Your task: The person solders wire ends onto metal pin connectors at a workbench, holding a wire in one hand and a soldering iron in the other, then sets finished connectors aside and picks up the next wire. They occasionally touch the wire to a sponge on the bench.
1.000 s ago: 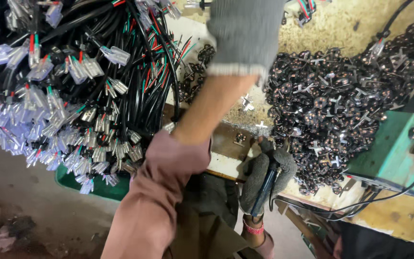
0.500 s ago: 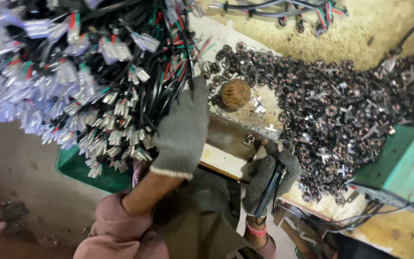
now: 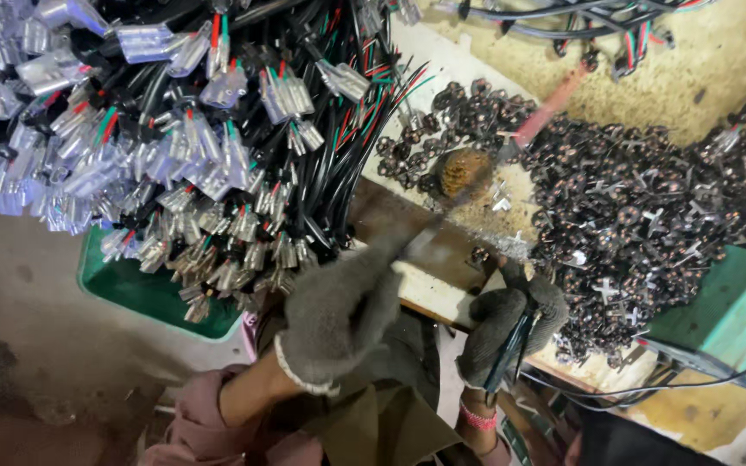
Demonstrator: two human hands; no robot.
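— Where are your hands right now?

— Take the wooden bench edge [image 3: 442,259] as the mark. My left hand [image 3: 338,315], in a grey knit glove, sits just at the near side of it, fingers curled shut. Something thin and blurred runs up from that fist toward the round brown lump [image 3: 465,171] lying on the bench, but I cannot tell what it is, nor whether the glove truly grips it.

— And the other one?

— My right hand [image 3: 507,324], in a dark glove, is also at the near edge of the bench, a little to the right of the left. It is closed around a slim dark tool [image 3: 505,362] that hangs down along the palm.

— What lies on the bench?

— Beyond the edge, the brown lump rests on a pale sheet [image 3: 442,73]. To the right of it — and spreading far across the bench — is a heap of small dark metal parts [image 3: 649,216]; a few more lie just left of the lump.

— Anything else close by?

— A thick bundle of wires [image 3: 174,147] with clear-sleeved terminals hangs over the bench's left end, above my left hand. Below that bundle, off the bench, is a green tray [image 3: 144,298]. At the bench's right end stands a green box [image 3: 718,311].
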